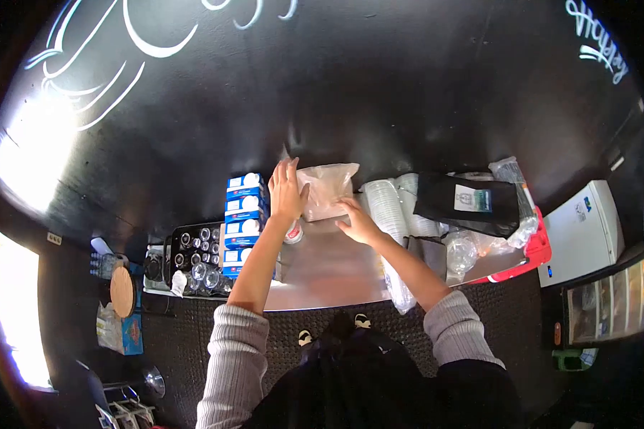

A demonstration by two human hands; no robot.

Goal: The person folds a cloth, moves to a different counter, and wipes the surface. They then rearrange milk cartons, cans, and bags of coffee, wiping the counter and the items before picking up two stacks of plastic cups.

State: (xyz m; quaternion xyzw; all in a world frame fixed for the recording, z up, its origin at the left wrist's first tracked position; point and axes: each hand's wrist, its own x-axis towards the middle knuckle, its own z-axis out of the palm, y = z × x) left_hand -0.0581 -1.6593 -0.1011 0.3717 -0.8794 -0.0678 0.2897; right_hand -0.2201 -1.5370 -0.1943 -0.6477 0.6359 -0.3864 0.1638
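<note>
A clear plastic bag with pale pinkish-brown contents (329, 189) sits at the back of the metal table (322, 275), close to the dark wall. My left hand (285, 191) is at the bag's left side, its fingers stretched up and its thumb toward the bag. From the right, my right hand (355, 223) touches the bag's lower right edge with its fingertips, thumb held apart. Just below my left hand stands a small round container with a red and white top (293, 233), partly hidden by that hand. Blue and white boxes (244, 226) are stacked left of my left forearm.
Stacked plastic cups in sleeves (386, 211) and a black bag with a white label (472, 201) lie on the right. A black crate of bottles and jars (200, 250) stands left. Further right are a red cooler (540, 247) and a white refrigerator (579, 232).
</note>
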